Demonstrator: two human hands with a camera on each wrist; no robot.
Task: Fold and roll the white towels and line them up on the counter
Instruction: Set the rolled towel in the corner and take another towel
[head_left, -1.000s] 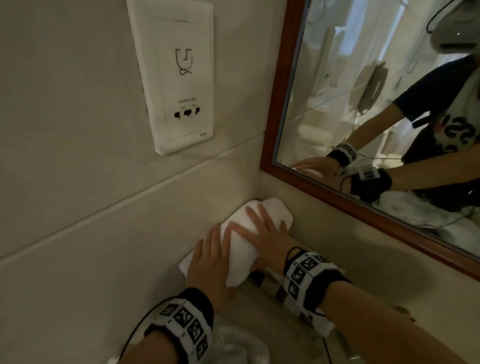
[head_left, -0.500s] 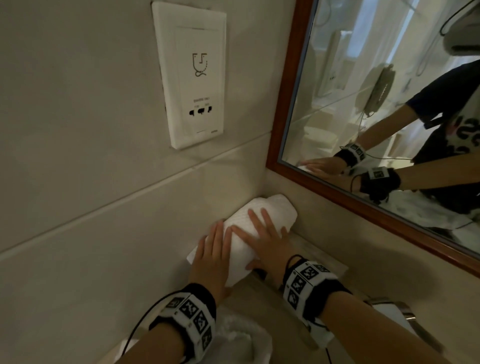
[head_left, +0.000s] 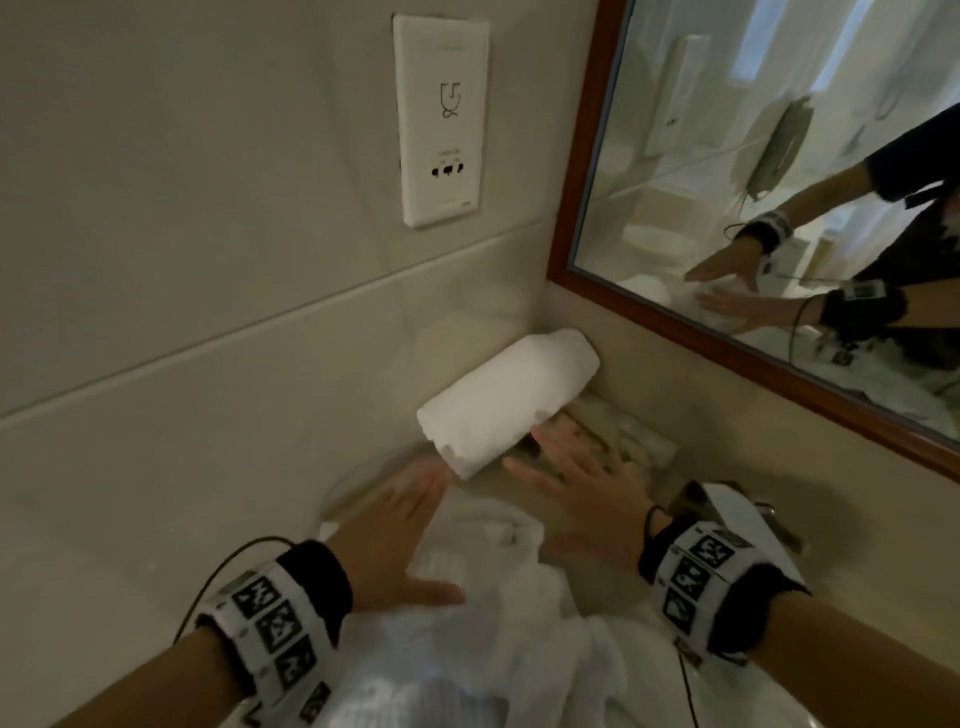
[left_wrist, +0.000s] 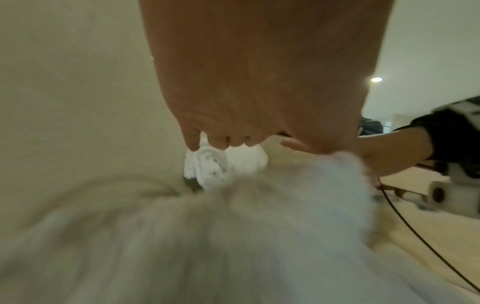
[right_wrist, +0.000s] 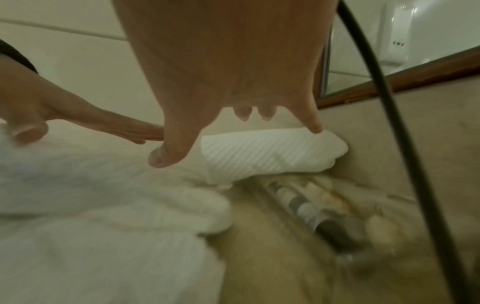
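A rolled white towel (head_left: 506, 400) lies in the counter's back corner, against the tiled wall and below the mirror. The same roll shows end-on in the left wrist view (left_wrist: 218, 166) and lengthwise in the right wrist view (right_wrist: 262, 154). My left hand (head_left: 400, 525) hovers flat and open just in front of the roll's near end, apart from it. On the other side my right hand (head_left: 582, 483) is open too, fingers spread, a little short of the roll. A heap of loose white towels (head_left: 493, 623) lies under and between my wrists.
A white shaver socket plate (head_left: 440, 119) is fixed to the wall above the roll. The wood-framed mirror (head_left: 571, 208) runs along the right wall. A tray of small toiletries (head_left: 613, 441) sits on the counter right of the roll, and a metal tap (head_left: 727, 514) is by my right wrist.
Both hands have lifted off the rolled towel and drawn back towards me. The roll stays in the corner. The camera has tilted down, so the loose towels now show.
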